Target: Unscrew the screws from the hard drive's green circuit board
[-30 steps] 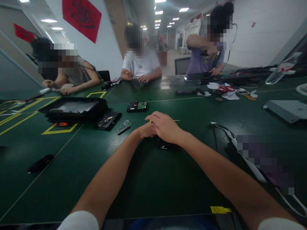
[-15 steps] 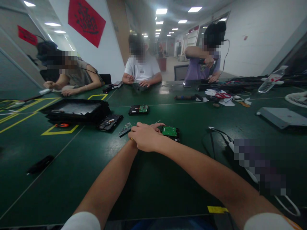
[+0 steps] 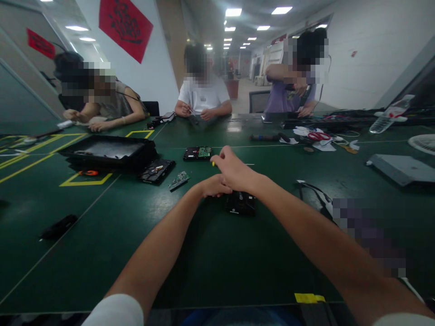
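Note:
A black hard drive [image 3: 240, 206] lies on the green table in front of me, its far part covered by my right wrist. My left hand [image 3: 217, 185] is closed at the drive's left side, fingers curled against its edge and partly hidden. Above it, my right hand [image 3: 233, 168] grips a thin screwdriver [image 3: 250, 164]. The screwdriver's yellow end [image 3: 213, 163] sticks out on the left and its narrow shaft on the right. A loose circuit board piece [image 3: 179, 181] rests left of my hands. Beyond them sits another hard drive [image 3: 197, 153] with a green board.
At left stand a black tray [image 3: 108, 151] and another opened drive [image 3: 157, 171]. A black object [image 3: 59, 227] lies nearer. On the right are cables [image 3: 314, 190], a silver box [image 3: 403, 170] and a plastic bottle [image 3: 390, 115]. Three people work across the table [image 3: 204, 253].
My right hand has lifted off my left wrist and moved right and up with the screwdriver. My left hand has shifted right. The drive's green board no longer shows; its dark surface does.

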Demonstrator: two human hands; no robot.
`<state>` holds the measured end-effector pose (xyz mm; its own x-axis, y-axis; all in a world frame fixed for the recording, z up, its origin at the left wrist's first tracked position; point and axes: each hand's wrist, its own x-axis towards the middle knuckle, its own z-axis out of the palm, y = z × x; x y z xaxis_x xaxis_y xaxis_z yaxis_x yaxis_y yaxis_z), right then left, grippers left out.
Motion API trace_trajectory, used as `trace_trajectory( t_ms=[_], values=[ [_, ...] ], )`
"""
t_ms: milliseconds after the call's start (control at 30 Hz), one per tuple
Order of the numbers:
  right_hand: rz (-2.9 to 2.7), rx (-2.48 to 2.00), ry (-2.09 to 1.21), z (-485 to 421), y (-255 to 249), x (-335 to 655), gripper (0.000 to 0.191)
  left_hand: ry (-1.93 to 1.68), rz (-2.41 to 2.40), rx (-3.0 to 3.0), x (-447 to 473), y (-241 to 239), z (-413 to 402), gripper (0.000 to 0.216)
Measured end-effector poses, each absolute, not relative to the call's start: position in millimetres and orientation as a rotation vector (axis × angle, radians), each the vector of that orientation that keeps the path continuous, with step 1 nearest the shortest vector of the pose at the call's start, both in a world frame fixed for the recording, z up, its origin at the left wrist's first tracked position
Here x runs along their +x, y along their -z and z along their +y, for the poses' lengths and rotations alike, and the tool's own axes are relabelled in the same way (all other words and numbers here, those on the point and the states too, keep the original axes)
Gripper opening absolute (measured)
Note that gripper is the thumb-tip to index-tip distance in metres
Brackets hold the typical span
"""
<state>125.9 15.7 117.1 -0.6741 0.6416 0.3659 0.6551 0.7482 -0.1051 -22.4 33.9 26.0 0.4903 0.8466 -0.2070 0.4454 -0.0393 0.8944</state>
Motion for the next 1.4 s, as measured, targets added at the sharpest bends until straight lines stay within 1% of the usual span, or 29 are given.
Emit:
trace_trajectory(
  t_ms=[100, 133, 200, 400, 567, 767, 1067, 1400],
  values=[
    [-2.296, -0.936, 0.006, 25, -121, 157, 0.049, -0.392, 1.052, 1.651, -31, -23, 36, 0.065],
    [-2.223, -0.904, 0.012, 26, -121, 166, 0.049, -0.38, 1.039, 1.642, -31, -22, 37, 0.071],
    [-2.082, -0.879, 0.005, 23, -116, 183, 0.046, -0.373, 1.034, 1.632, -29, -21, 38, 0.077],
    [-1.764, -0.888, -0.189, 5, -65, 215, 0.05, -0.354, 1.037, 1.673, -27, -24, 37, 0.08],
    [-1.617, -0.907, -0.204, -5, -35, 226, 0.052, -0.331, 1.017, 1.707, -29, -27, 36, 0.082],
    [-1.633, -0.868, -0.267, -6, -32, 222, 0.056, -0.295, 0.973, 1.729, -27, -27, 36, 0.087],
    [-1.719, -0.84, -0.145, 3, -36, 208, 0.054, -0.226, 0.954, 1.744, -26, -30, 35, 0.088],
    [-1.714, -0.821, -0.282, 4, -25, 195, 0.052, -0.236, 0.953, 1.73, -24, -28, 34, 0.089]
  ],
)
